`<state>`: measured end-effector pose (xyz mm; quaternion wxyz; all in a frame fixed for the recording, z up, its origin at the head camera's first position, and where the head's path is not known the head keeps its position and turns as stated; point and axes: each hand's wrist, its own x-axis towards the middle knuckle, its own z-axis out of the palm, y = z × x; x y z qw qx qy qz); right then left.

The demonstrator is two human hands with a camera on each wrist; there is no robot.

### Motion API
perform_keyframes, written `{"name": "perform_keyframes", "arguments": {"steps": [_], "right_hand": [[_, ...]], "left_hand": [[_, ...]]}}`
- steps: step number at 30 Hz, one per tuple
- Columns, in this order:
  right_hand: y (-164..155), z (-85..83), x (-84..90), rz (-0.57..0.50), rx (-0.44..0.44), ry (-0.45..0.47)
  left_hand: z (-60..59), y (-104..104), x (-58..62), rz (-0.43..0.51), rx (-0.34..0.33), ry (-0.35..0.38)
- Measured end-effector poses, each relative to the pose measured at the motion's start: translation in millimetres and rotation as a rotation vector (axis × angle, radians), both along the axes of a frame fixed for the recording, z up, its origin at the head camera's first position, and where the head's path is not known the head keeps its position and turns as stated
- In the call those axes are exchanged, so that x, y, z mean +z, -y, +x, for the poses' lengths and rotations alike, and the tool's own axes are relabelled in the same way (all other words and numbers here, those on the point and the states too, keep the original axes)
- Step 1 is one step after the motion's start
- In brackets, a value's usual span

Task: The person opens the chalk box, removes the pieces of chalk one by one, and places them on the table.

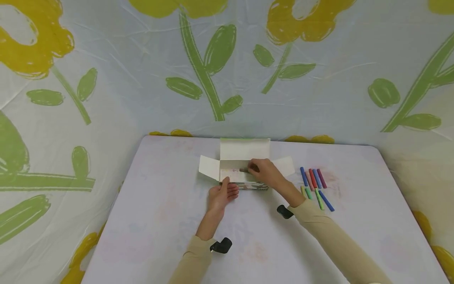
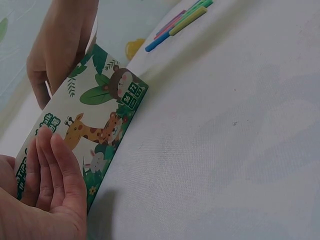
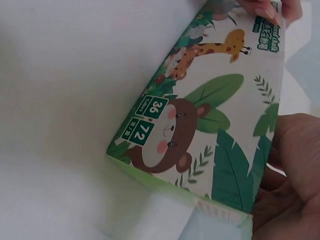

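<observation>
A printed chalk box (image 2: pixel 95 135) with a giraffe, a bear and other animals on its front stands on the table with its flaps spread. My left hand (image 1: pixel 219 197) holds its near wall, thumb over the rim and fingers along the printed front. Over the box opening, my right hand (image 1: pixel 264 172) pinches a thin dark chalk stick (image 1: pixel 243 170) that points left. In both wrist views the box wall hides the right fingertips and this stick. What lies on the bottom of the box is too small to make out in the head view.
Several coloured chalk sticks (image 1: pixel 313 178) lie in two rough rows on the table, right of the box. White flaps stick out from the box to the left (image 1: pixel 209 167), right and back. A flower-patterned sheet (image 1: pixel 149 79) hangs behind the pale table (image 1: pixel 159 213).
</observation>
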<state>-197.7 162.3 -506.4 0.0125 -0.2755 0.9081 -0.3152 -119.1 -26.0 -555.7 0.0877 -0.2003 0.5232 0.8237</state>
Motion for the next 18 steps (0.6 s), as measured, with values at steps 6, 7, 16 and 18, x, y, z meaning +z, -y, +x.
{"name": "perform_keyframes", "arguments": {"steps": [6,7,16,18], "right_hand": [[7.3,-0.3,0.5,0.165,-0.031,0.016],[8.4,-0.8,1.4,0.201,-0.036,0.022],[14.8,-9.3,9.5,0.407,-0.007,0.038],[15.7,-11.1,9.2,0.453,0.017,0.007]], "left_hand": [[0.0,-1.1,0.1,0.006,-0.001,-0.011],[0.0,-1.2,-0.2,0.006,-0.002,-0.012],[-0.4,-1.3,-1.1,0.004,0.008,-0.008],[-0.4,-1.6,-0.8,-0.002,0.009,-0.008]]}}
